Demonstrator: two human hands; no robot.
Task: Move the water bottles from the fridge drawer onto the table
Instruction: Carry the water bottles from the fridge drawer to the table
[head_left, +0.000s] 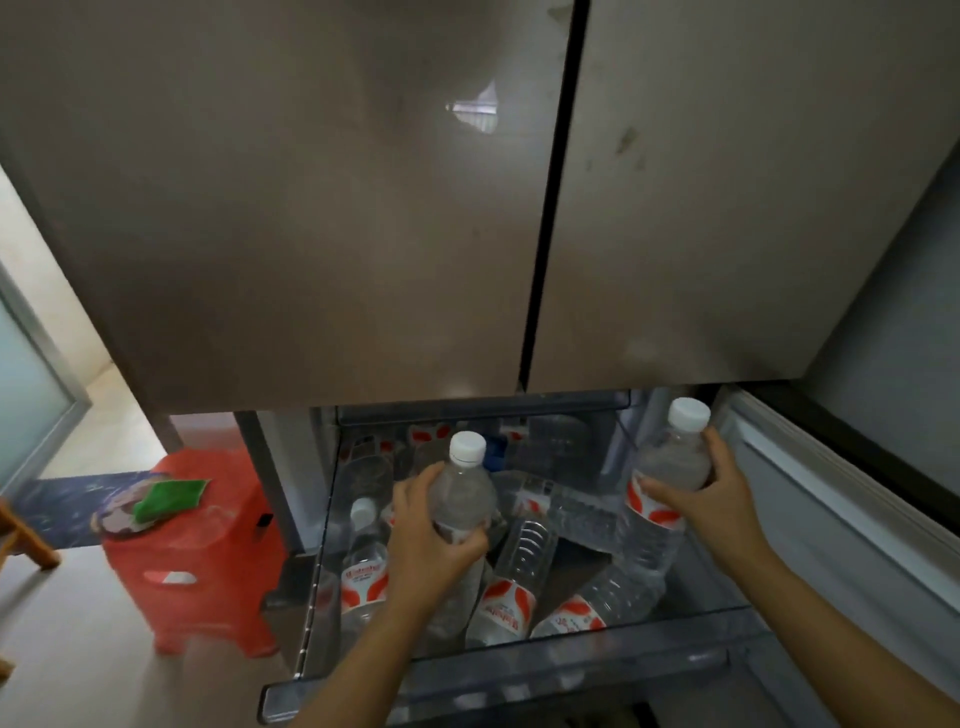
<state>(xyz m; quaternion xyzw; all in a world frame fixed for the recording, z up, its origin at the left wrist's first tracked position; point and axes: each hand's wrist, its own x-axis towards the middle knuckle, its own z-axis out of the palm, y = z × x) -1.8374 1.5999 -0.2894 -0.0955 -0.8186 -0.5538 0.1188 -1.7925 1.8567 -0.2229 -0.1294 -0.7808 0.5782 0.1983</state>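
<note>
One water bottle (462, 499) stands upright in my left hand (431, 551) over the middle of the fridge drawer (519, 691), and a second bottle (670, 478) is in my right hand (711, 499) toward the drawer's right side, each hand's fingers wrapped round the clear body. Neither base looks clear of the drawer's front rim yet. So I'd lift both straight up, caps high — not dragging them across the loose bottles (511, 587) lying inside — before turning toward the table, which isn't in view.
</note>
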